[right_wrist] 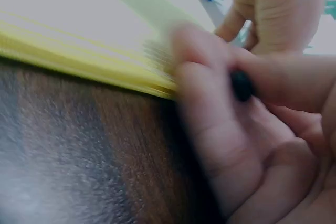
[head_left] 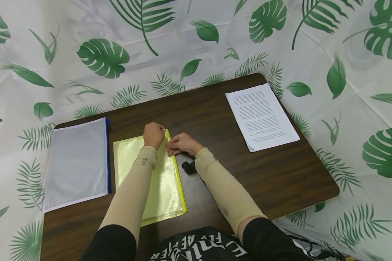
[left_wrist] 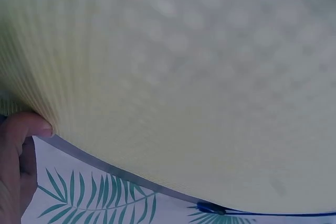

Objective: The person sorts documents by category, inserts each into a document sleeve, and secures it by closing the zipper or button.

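1 yellow pouch [head_left: 163, 188] lies between 1 blue-edged pouch [head_left: 78, 163], left, and printed paper [head_left: 262, 117], far right. The left hand [head_left: 153, 135] grips the yellow pouch's far end; the right hand [head_left: 185, 144], blurred up close, seems to pinch its right edge.

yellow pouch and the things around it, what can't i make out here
What exactly the right hand pinches on the yellow mesh plastic pouch: right wrist view, blurred, behind its own fingers.
Most of the left hand: left wrist view, cut off by the left edge.
Wording on the white printed paper: head view, too small.
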`<state>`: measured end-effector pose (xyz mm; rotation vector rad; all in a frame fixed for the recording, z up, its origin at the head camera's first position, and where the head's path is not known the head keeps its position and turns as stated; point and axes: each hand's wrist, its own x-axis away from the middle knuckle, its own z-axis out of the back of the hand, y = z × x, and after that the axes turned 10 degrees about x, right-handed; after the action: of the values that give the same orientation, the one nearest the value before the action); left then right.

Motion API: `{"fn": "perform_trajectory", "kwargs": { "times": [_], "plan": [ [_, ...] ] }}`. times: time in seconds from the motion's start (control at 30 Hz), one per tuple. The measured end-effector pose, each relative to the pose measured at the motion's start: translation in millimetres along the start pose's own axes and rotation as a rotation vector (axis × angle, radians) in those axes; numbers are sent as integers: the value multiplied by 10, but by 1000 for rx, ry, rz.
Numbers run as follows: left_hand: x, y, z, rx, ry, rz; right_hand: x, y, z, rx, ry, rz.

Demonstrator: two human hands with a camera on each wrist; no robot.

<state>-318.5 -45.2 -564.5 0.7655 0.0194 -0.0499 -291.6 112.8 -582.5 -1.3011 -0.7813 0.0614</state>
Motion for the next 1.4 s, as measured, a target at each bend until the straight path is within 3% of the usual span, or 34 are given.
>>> {"fn": "perform_trajectory", "kwargs": {
  "times": [0.2,0.53,0.83,1.23,1.4],
  "plan": [
    [-15,-16,-20,-33,25,-41,12,15,3,21,-26,0],
    [2,-44,-10,-37,16,-15,-3,26,-27,3,-36,2],
    [29,-23,-33,-42,22,-81,54,125,-15,81,-61,38],
    [13,-34,-9,-32,16,-16,57,108,-35,98,-55,52],
    [21,-16,5,-44,25,-35,106,113,-34,165,-106,56]
  ]
}}
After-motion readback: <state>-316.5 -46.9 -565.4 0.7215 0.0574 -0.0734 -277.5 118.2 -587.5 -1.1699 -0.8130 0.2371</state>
